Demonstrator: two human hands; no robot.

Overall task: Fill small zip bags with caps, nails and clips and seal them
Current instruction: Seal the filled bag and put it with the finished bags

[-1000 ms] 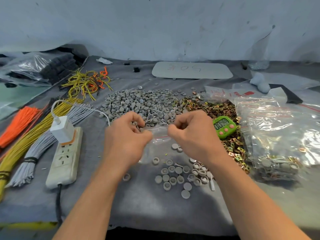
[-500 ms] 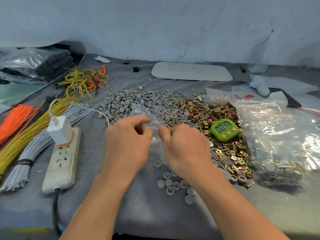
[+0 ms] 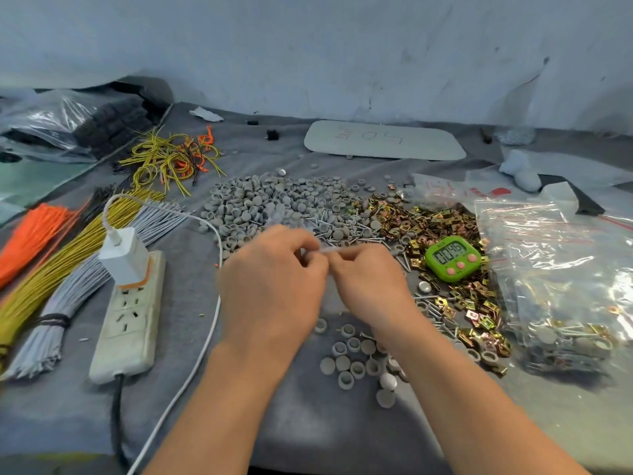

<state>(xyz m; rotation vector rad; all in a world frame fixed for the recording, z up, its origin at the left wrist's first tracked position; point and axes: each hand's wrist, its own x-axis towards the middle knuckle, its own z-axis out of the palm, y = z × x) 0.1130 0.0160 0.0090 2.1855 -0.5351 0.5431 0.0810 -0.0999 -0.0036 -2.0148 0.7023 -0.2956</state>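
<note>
Both forearms reach in from the near edge of the worktop (image 3: 308,426) and meet over its middle, backs of the hands up. The left hand (image 3: 270,286) and the right hand (image 3: 371,289) are knuckle to knuckle, fingers (image 3: 291,240) curled in, and together they pinch the top strip of a small zip bag (image 3: 344,250), held level just above the cloth. The strip shows as a thin clear line between the two thumbs; the rest of the bag is hidden behind the hands and blurred, so I cannot tell what it holds. Just beyond the hands lies the heap of grey caps (image 3: 270,204), with nails (image 3: 337,229) at its near side and brass-coloured clips (image 3: 428,221) spreading toward the right edge around a green timer (image 3: 452,258). More loose caps (image 3: 356,359) sit under the right wrist. By the right edge lies a large clear bag (image 3: 565,269), its near end packed with caps, nails and clips. At the far left corner another clear bag (image 3: 65,121) holds dark pieces.
</note>
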